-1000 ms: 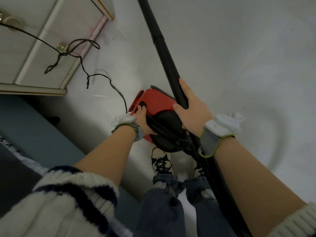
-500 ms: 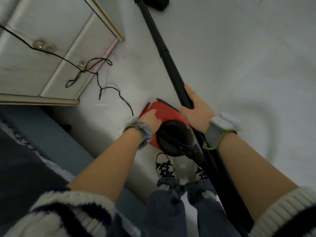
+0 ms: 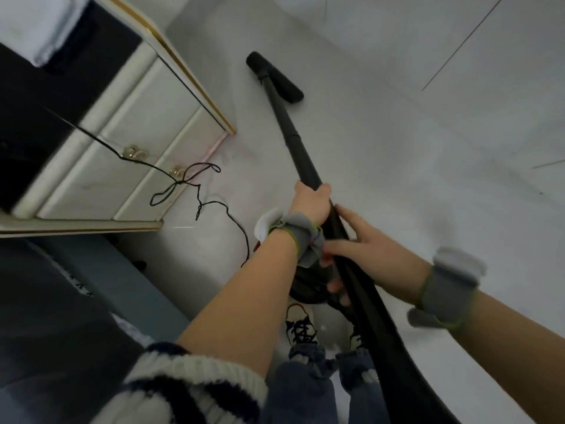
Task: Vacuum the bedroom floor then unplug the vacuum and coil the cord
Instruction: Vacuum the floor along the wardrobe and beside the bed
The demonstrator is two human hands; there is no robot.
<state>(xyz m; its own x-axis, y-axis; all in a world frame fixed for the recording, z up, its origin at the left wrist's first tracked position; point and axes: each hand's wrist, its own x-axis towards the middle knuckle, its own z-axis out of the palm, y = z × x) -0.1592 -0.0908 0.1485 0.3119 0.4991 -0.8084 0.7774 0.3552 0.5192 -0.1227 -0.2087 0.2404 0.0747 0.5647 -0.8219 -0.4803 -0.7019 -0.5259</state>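
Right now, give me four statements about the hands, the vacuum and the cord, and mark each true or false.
1. The left hand grips the black wand. True.
2. The floor nozzle rests on top of the nightstand. False: it sits on the floor, beside the nightstand.
3. A thin black cord trails in loose tangles past the nightstand drawers down to the floor. True.
4. The right hand holds the cord. False: it lies on the wand, just below the left hand.

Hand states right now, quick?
Left hand: closed round the vacuum wand.
Right hand: laid across the wand nearer the body; grip cannot be told.
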